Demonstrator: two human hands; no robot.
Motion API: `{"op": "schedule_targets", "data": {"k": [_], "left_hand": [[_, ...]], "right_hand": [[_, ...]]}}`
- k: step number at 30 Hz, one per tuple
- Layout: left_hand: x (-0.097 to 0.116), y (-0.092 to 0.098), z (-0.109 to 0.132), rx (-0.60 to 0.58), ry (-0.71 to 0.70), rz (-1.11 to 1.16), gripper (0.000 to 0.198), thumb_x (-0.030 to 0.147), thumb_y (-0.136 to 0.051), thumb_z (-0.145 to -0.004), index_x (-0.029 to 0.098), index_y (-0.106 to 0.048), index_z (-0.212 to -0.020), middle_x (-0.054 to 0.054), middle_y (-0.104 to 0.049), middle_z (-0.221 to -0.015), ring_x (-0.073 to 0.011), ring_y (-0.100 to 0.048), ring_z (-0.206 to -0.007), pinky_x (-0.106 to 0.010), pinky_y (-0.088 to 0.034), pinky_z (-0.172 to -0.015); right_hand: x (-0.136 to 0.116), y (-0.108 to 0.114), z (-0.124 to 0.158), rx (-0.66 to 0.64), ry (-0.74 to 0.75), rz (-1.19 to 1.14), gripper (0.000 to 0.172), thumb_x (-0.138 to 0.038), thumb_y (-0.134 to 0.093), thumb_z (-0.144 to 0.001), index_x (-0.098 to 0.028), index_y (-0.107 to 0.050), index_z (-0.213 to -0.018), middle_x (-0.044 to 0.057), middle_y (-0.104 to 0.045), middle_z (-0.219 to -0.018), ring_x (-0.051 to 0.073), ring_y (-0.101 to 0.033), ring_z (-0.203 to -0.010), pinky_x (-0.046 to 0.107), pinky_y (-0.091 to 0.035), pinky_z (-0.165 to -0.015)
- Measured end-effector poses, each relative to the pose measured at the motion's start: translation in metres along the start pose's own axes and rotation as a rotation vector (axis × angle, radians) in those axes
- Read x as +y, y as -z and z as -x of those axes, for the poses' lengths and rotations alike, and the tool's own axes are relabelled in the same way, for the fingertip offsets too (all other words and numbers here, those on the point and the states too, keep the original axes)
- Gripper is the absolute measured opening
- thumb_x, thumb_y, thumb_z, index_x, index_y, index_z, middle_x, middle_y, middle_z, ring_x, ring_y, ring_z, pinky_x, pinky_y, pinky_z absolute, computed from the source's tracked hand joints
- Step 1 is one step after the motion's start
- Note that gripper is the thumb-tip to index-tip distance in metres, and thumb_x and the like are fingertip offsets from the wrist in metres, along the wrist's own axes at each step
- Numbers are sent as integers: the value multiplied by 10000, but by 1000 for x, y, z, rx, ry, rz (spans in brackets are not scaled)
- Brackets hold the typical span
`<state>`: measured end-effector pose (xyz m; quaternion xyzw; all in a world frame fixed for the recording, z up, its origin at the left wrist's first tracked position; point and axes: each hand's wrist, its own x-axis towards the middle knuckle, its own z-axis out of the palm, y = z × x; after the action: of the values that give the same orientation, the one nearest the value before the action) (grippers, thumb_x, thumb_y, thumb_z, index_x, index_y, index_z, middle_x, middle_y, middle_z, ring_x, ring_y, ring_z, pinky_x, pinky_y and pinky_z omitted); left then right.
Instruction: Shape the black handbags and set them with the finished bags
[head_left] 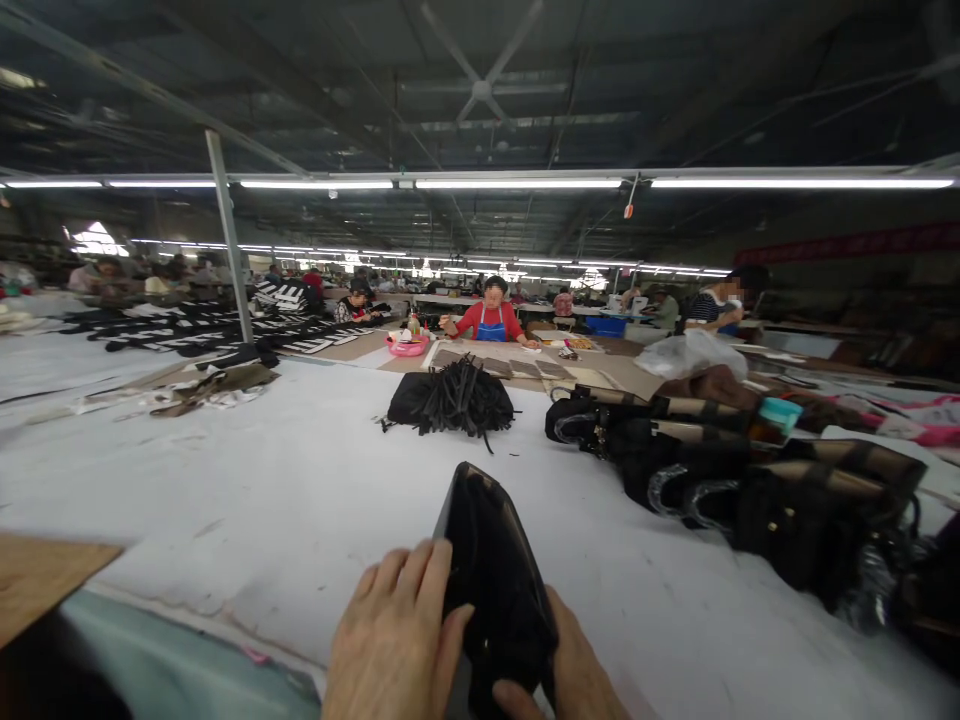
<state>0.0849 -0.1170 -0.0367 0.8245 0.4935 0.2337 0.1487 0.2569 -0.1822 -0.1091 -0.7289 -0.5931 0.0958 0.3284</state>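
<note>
A black bag point(499, 560) is held upright over the near side of the white-covered table, its mouth facing up and its dark inside partly showing. My left hand point(397, 625) grips the bag's left wall, thumb inside the rim and fingers along the outside. On the other side my right hand point(577, 665) is wrapped round the lower right wall, its thumb in front and its fingers mostly hidden. Beyond the bag lies a pile of black strips point(461, 400) on black material.
Several black handbags point(795, 520) with plastic-wrapped handles stand in rows on the right of the white table point(262, 480). Brown and black scraps point(217, 385) lie at the left. A co-worker in red point(491, 318) sits across, near a pink basket point(406, 346). A brown board point(52, 580) is at the near left.
</note>
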Motion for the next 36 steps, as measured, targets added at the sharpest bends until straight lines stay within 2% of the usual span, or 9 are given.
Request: {"op": "schedule_targets", "data": {"k": [3, 7, 11, 15, 19, 23, 26, 30, 36], "left_hand": [[15, 6, -33, -8, 0, -179, 727, 229, -597, -623, 181, -326, -1297, -135, -302, -1361, -362, -308, -1188, -468, -237, -968], [1, 8, -60, -200, 93, -171, 770, 56, -441, -609, 145, -215, -1340, -156, -581, -1042, -305, -554, -919, -410, -389, -788], [-22, 26, -51, -218, 86, 69, 715, 71, -396, -621, 200, -273, -1314, -65, -629, -933, -216, -575, -876, -301, -402, -770], [-35, 33, -34, -181, 147, 112, 687, 94, -328, -670, 204, -213, -1338, -57, -646, -861, -210, -593, -832, -306, -409, -744], [-38, 32, -35, -161, 199, -64, 709, 177, -385, -683, 171, -159, -1354, -139, -464, -1238, -262, -545, -975, -363, -406, -793], [-15, 38, -48, -125, 60, -291, 794, 112, -493, -587, 206, -236, -1333, -86, -132, -1430, -292, -307, -1220, -410, -287, -958], [6, 39, -62, -164, -143, -328, 778, 31, -508, -519, 221, -373, -1262, -68, -176, -1422, -272, -157, -1285, -421, -152, -1031], [12, 30, -85, -242, -463, -232, 524, 78, -585, -555, 222, -562, -1059, -65, -392, -1306, -251, -241, -1249, -389, -172, -1029], [-6, 16, -126, -325, -481, -116, 243, 203, -705, -533, 215, -664, -772, -43, -303, -1372, -296, -202, -1259, -400, -217, -997]], "right_hand": [[-7, 5, -5, -6, -42, -34, 677, -290, -541, -645, -245, -321, -1285, 64, -500, -1206, 274, -447, -1114, 320, -384, -890], [-18, 39, -21, -149, -51, -148, 537, -210, -477, -639, -237, -438, -1174, 24, -590, -1034, 195, -540, -951, 232, -406, -780], [-17, 77, -41, -220, -75, -174, 485, -179, -458, -617, -248, -478, -1096, -18, -619, -898, 164, -549, -821, 211, -390, -696], [-3, 82, -52, -403, -56, -259, 475, -165, -489, -567, -230, -511, -1037, -44, -616, -813, 151, -541, -745, 204, -376, -631], [8, 71, -51, -457, -60, -303, 476, -182, -520, -550, -217, -530, -1025, -38, -611, -826, 169, -538, -789, 213, -380, -654], [1, 71, -44, -341, -169, -157, 656, -211, -558, -547, -260, -428, -1188, 15, -531, -1123, 230, -457, -1034, 269, -348, -841], [-11, 74, -40, -293, -149, -119, 636, -234, -562, -572, -273, -419, -1190, 19, -442, -1228, 227, -394, -1110, 268, -314, -898], [-20, 73, -42, -220, -6, -179, 412, -267, -498, -672, -249, -482, -1082, 11, -513, -1089, 186, -465, -992, 239, -356, -834], [-22, 73, -47, -206, -35, -217, 340, -357, -500, -714, -237, -507, -1032, 8, -560, -992, 183, -507, -897, 248, -384, -776]]}}
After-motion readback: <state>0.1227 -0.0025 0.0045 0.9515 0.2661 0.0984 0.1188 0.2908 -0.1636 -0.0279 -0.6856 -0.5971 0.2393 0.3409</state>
